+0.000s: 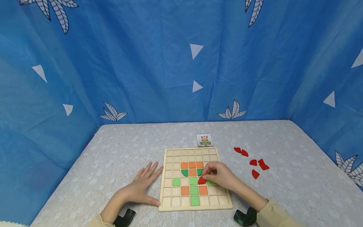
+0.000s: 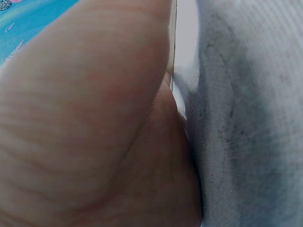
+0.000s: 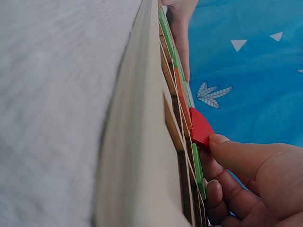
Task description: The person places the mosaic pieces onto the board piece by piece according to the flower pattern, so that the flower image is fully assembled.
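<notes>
A wooden grid board lies on the table, its cells partly filled with light green squares, orange squares and dark green quarter-circles. Between thumb and fingers, my right hand pinches a red quarter-circle tile. In the right wrist view that red tile stands tilted at the grid, beside a light green square. My left hand lies spread on the table, thumb and index fingertips at the board's left edge. The left wrist view is mostly filled by that hand's palm.
Several loose red quarter-circle tiles are scattered on the table right of the board. A small pattern card sits just behind the board's far edge. Blue cloth hangs around the patterned grey tablecloth at the back and sides.
</notes>
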